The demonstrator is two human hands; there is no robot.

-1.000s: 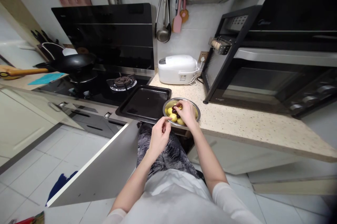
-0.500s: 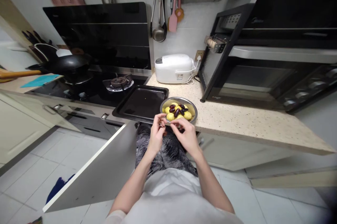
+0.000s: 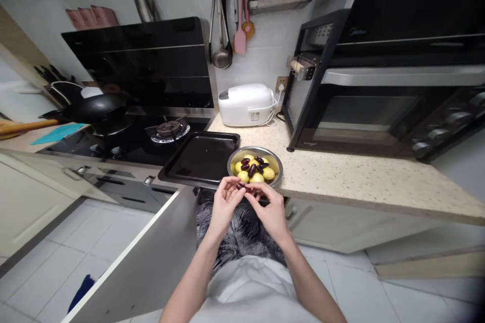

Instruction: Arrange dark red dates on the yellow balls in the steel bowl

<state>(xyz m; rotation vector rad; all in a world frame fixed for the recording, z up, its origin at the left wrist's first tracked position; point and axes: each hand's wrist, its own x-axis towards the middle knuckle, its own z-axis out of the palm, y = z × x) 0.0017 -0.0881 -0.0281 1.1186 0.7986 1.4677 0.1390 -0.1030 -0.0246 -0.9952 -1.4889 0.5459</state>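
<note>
In front of my body, my left hand point(image 3: 226, 204) and my right hand point(image 3: 270, 209) meet fingertip to fingertip at the near rim of a metal bowl point(image 3: 279, 175). Both pinch a small, glossy, dark red oval fruit point(image 3: 241, 187); its exact kind is unclear, and fingers partly cover it. Inside the bowl lie several round yellow potato-like pieces point(image 3: 269, 174). Several dark purple, elongated fruits point(image 3: 252, 170) rest on top of them. A black baking tray point(image 3: 200, 156) lies left of the bowl, close beside it.
A white appliance point(image 3: 248, 105) stands behind the bowl, with a black oven point(image 3: 371, 116) to its right. At left are the gas burner point(image 3: 170, 130) and a black wok point(image 3: 96, 108). An open cabinet door point(image 3: 151, 257) juts out by my left leg.
The fingertips of both hands have come together, and the dark red fruit now shows between them. The whole view has shifted slightly, so the counter sits lower in the picture.
</note>
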